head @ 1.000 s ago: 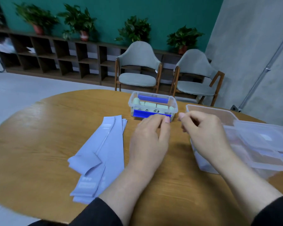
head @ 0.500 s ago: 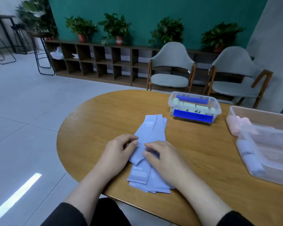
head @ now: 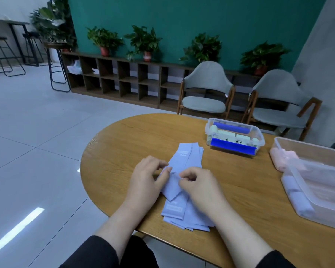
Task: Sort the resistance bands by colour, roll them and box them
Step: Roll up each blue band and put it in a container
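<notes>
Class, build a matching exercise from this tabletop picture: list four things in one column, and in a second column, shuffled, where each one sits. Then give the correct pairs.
Things
1. pale lilac bands
2. dark blue rolls
3. pink rolls
4. left hand

Places
A. inside the small clear box at the far side of the table
B. lying flat on the table in front of the person
C. in the large clear tub at the right edge
D. on the near end of the flat band pile

Pairs: 1-B, 2-A, 3-C, 4-D
</notes>
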### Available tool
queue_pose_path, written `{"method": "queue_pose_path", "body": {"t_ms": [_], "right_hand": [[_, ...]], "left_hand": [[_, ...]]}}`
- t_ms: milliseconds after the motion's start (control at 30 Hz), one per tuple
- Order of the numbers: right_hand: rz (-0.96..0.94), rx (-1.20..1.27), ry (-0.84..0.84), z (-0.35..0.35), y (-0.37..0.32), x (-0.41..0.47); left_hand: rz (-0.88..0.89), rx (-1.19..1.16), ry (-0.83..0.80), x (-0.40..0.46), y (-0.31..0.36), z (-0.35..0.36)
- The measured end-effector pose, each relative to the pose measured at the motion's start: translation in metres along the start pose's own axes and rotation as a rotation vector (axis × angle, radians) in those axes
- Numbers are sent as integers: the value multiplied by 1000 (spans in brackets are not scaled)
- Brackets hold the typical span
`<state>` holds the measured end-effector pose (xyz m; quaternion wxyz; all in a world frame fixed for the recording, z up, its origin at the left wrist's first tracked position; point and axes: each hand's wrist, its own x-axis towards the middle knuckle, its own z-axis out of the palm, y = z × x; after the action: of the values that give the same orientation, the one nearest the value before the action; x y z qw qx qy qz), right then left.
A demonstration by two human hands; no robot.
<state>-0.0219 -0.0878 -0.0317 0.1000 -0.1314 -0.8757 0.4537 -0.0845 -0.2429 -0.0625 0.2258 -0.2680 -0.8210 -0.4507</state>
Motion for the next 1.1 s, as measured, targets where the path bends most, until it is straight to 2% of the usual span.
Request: {"method": "queue_pose_path", "body": {"t_ms": [33, 100, 200, 267, 400, 533, 600, 700, 800, 1100], "right_hand": [[12, 73, 25, -5, -3, 1], [33, 234, 58, -15, -9, 2], [38, 426, 64, -25, -24, -2], [-8, 451, 75, -28, -33, -7], [-142, 416, 70, -40, -47, -14], [-201, 338, 259, -56, -39, -16], [-182, 318, 254, -64, -28, -16], [-203, 335, 118, -75, -16, -18], [-210, 430, 60, -88, -15, -27], [-126, 551, 88, -134, 1, -70]], "left_hand": [[31, 2, 70, -2, 3, -2], [99, 20, 95, -11, 10, -4], [135, 86, -37, -21, 19, 2], [79, 25, -68, -18, 30, 5], [-166, -261, 28, 6, 60, -2], [-368, -555, -61, 36, 85, -14], [-401, -680, -116, 49, 102, -20], [-341, -706, -234, 65, 130, -23], [-282, -696, -330, 77, 154, -19], [-267, -779, -314, 110, 206, 4]]}}
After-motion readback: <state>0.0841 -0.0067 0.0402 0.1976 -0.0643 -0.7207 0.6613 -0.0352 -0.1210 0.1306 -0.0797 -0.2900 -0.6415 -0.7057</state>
